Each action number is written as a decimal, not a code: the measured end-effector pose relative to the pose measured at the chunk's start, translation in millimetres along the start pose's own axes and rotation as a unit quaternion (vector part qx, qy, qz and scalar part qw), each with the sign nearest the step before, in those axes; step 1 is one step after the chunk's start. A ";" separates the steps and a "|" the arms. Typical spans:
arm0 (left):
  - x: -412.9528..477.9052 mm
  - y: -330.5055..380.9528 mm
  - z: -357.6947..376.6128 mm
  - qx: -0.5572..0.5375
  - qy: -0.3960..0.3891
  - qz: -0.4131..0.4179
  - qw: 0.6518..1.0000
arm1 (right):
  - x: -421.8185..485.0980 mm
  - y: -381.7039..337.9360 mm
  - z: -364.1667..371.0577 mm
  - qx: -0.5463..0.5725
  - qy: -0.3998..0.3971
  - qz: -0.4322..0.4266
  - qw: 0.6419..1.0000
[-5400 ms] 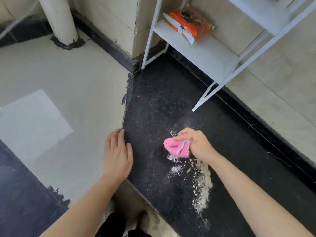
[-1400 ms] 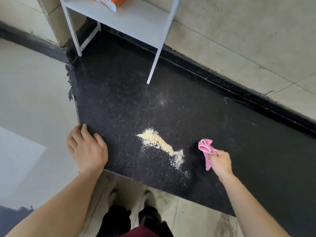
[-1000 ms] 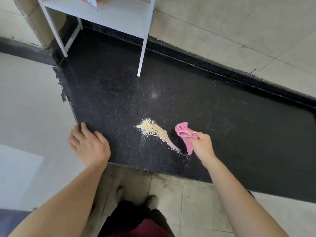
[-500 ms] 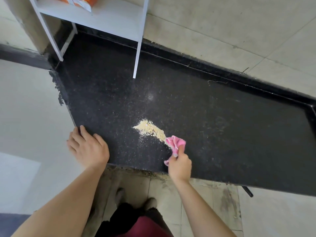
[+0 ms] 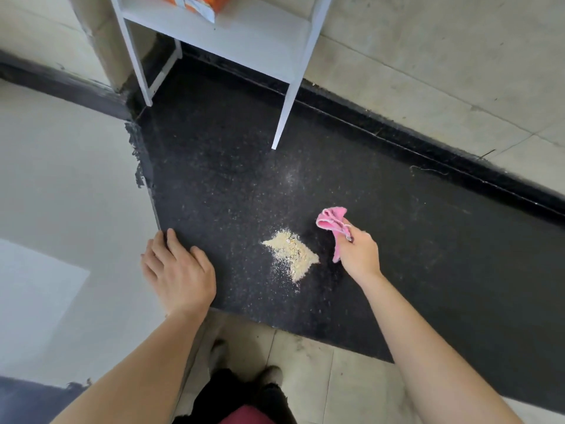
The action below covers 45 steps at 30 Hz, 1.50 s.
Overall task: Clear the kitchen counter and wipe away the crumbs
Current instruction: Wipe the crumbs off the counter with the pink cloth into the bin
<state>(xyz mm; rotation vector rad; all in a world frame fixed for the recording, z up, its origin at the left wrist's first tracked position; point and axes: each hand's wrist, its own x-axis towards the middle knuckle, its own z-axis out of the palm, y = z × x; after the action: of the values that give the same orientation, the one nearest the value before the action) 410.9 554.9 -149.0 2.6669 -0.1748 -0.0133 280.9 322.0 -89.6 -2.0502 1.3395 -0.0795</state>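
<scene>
A small pile of pale crumbs [image 5: 292,250] lies on the black speckled counter [image 5: 428,246], near its front edge. My right hand [image 5: 359,255] grips a bunched pink cloth [image 5: 333,221] just right of the pile, the cloth's end sticking up and away from the crumbs. My left hand [image 5: 179,270] rests flat with straight fingers on the counter's left front corner, where the black top meets a white surface [image 5: 70,194]. Fine scattered specks dot the counter around the pile.
A white metal shelf rack [image 5: 244,38] stands at the counter's back left, one leg [image 5: 282,117] coming down behind the crumbs. An orange packet [image 5: 195,3] lies on its shelf. A tiled wall runs behind. Floor tiles and my feet show below the counter edge.
My right hand has swung the pink cloth from the pile's near side out to its right. The crumbs sit in a tighter heap. My left hand has stayed put.
</scene>
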 end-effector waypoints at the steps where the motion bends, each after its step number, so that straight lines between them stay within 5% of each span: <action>1: 0.7 -0.7 1.6 0.004 0.007 0.000 1.000 | 16.4 -5.5 4.1 -0.045 -0.026 -0.022 0.998; 9: 4.4 1.2 2.1 0.010 -0.009 -0.019 1.000 | 52.9 -63.8 51.7 -0.146 -0.242 -0.270 0.921; 15: 7.0 2.1 -1.8 0.010 -0.034 -0.020 0.999 | 31.0 -54.3 36.2 -0.208 -0.356 -0.248 0.877; 17: 6.3 3.5 -4.9 0.009 -0.049 -0.022 0.999 | 20.4 -56.2 30.1 -0.217 -0.364 -0.239 0.874; 22: 3.0 1.5 -20.9 -0.022 -0.120 -0.011 0.993 | -5.7 -62.2 11.1 0.012 -0.225 -0.199 0.954; 28: -53.8 10.3 -59.8 -0.061 -0.147 0.031 0.987 | -44.0 -51.9 -10.5 0.041 -0.161 -0.212 0.963; 34: -155.5 10.0 -84.2 -0.083 -0.128 0.039 0.988 | -122.9 -12.0 -29.8 0.046 -0.214 -0.237 0.947; 39: -267.6 -0.4 -93.2 -0.109 -0.078 -0.034 0.990 | -193.7 45.9 -37.5 0.092 -0.281 -0.206 0.933; 45: -401.1 -43.1 -116.9 -0.101 -0.055 -0.155 0.981 | -282.1 105.1 -19.6 0.014 -0.382 -0.193 0.904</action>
<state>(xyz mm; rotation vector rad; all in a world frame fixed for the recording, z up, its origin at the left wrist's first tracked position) 22.8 696.1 -72.3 2.4642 0.2000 -0.2649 57.9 521.1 -49.1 -1.9716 0.4419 0.4833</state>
